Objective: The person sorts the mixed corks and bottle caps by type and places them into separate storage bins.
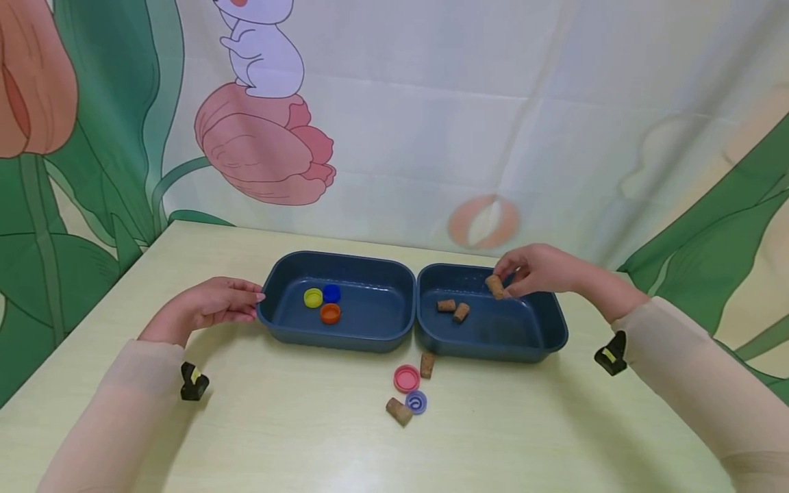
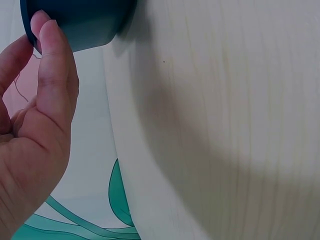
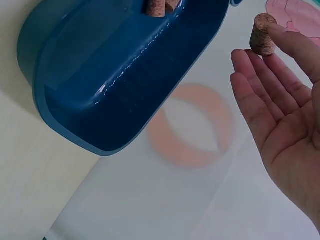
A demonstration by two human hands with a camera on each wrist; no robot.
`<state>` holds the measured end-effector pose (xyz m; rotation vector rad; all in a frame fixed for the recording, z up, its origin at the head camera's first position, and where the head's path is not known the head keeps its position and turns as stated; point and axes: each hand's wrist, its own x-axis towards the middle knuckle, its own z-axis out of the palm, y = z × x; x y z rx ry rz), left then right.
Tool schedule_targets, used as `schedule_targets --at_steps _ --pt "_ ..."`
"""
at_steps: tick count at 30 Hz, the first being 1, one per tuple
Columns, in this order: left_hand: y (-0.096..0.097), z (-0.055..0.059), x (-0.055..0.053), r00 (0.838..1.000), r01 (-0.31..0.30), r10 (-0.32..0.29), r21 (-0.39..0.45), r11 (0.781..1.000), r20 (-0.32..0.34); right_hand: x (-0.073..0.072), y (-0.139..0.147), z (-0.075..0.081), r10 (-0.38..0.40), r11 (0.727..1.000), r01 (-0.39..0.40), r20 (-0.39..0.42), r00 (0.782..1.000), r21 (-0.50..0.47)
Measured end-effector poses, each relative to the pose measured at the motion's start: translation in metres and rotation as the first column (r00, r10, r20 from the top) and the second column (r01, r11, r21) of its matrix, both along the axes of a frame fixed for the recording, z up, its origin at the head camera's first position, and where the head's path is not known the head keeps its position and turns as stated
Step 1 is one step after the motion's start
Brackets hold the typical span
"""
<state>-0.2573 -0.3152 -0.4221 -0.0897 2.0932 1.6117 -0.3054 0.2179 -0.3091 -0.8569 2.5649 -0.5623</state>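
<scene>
My right hand (image 1: 536, 270) pinches a cork (image 1: 495, 286) between thumb and fingers above the right blue tray (image 1: 493, 349). In the right wrist view the pinched cork (image 3: 263, 35) is held at the fingertips, beyond the tray's rim. Two more corks, one lying crosswise (image 1: 446, 305) and one slanted (image 1: 461, 312), lie in that tray. My left hand (image 1: 224, 301) holds the left end of the left blue tray (image 1: 335, 339), its thumb and fingers at the rim. Inside that tray are a yellow cap (image 1: 313, 298), a blue cap (image 1: 331, 294) and an orange cap (image 1: 330, 313).
On the table in front of the trays lie a pink cap (image 1: 407, 378), a purple cap (image 1: 416, 402), an upright-looking cork (image 1: 427, 365) and a tilted cork (image 1: 398, 411). The trays stand side by side, near a printed curtain (image 1: 407, 137) behind the table.
</scene>
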Motion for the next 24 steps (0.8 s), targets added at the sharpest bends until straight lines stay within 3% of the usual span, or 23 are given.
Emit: schedule_targets --at_steps 17,24 --pt "-0.002 -0.002 0.0 1.0 0.007 -0.007 0.001 1.0 0.002 -0.027 -0.003 -0.013 -0.01 0.999 0.01 0.009 1.0 0.044" --pt "-0.002 -0.001 0.0 1.0 0.006 -0.006 0.001 1.0 -0.001 -0.036 -0.005 -0.014 0.031 0.998 -0.032 0.021 0.999 0.048"
